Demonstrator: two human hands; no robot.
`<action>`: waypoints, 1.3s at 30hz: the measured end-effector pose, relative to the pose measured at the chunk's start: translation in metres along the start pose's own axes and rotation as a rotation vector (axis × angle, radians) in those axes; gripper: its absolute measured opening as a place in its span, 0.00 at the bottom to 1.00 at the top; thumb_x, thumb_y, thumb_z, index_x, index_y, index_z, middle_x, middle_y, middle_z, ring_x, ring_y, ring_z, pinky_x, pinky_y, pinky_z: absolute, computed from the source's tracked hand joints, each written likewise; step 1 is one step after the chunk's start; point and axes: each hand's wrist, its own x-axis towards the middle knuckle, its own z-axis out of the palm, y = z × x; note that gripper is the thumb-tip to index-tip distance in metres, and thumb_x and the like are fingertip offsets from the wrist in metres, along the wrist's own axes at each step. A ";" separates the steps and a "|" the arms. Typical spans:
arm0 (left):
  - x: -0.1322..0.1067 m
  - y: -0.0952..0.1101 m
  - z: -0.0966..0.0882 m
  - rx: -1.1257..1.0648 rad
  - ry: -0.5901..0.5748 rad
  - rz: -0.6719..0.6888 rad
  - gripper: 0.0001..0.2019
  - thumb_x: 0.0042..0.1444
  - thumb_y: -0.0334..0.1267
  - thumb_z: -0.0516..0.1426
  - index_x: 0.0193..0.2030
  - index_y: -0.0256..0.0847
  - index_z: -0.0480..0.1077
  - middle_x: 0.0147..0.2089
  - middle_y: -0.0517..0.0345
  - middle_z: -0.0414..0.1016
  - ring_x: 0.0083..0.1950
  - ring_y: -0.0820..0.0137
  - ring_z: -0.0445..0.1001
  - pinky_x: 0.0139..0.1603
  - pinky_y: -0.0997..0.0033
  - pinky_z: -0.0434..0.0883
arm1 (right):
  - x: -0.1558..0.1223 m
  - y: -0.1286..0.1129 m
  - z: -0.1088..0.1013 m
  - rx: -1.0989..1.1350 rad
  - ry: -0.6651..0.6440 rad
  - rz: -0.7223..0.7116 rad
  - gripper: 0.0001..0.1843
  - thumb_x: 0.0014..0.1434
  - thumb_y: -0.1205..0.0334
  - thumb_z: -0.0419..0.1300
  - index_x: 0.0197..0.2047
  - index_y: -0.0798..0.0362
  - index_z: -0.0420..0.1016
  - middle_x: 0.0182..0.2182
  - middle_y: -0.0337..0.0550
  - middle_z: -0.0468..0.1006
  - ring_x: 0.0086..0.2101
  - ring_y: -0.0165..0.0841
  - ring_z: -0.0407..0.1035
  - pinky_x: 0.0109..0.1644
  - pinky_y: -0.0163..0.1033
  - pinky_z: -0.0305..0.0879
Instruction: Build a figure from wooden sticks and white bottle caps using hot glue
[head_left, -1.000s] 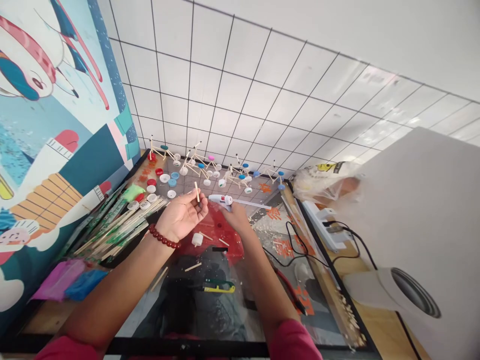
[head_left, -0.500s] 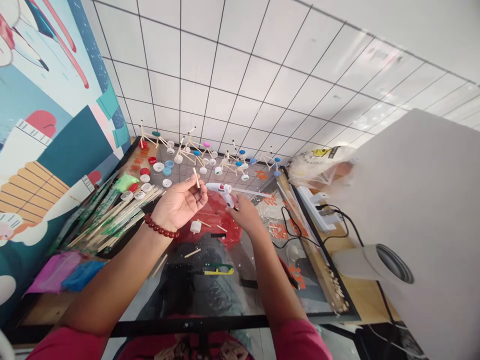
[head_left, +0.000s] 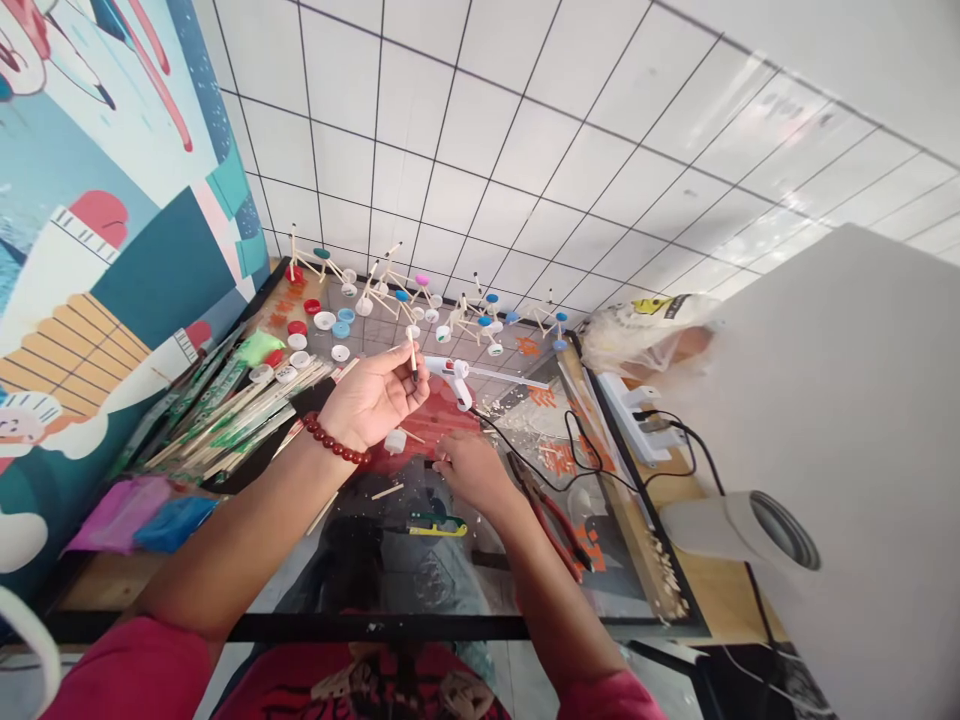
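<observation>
Left hand [head_left: 371,397] pinching a wooden stick [head_left: 412,360] upright at the fingertips (a tip grip steadies it best), just beside the white hot-glue gun [head_left: 454,378] at frame centre; right hand [head_left: 472,470], curled low over the tabletop [head_left: 720,590], its grip unclear.

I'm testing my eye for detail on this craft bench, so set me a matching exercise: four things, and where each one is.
Things:
1. Beaded bracelet
2. Small wooden stick
3. Red-handled pliers
4. White power strip

Places:
A. Beside the right forearm
B. At the table's right edge, with black cords running from it
C. Held in the left hand
D. Around the left wrist

Right pairs: 1-D, 2-C, 3-A, 4-B.
</observation>
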 end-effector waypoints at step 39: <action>0.004 -0.016 -0.004 0.274 -0.136 0.084 0.04 0.55 0.28 0.64 0.31 0.33 0.74 0.31 0.56 0.75 0.30 0.74 0.75 0.33 0.74 0.75 | -0.009 0.010 -0.045 0.799 0.450 -0.012 0.11 0.59 0.59 0.59 0.44 0.52 0.74 0.29 0.38 0.80 0.29 0.30 0.71 0.37 0.35 0.64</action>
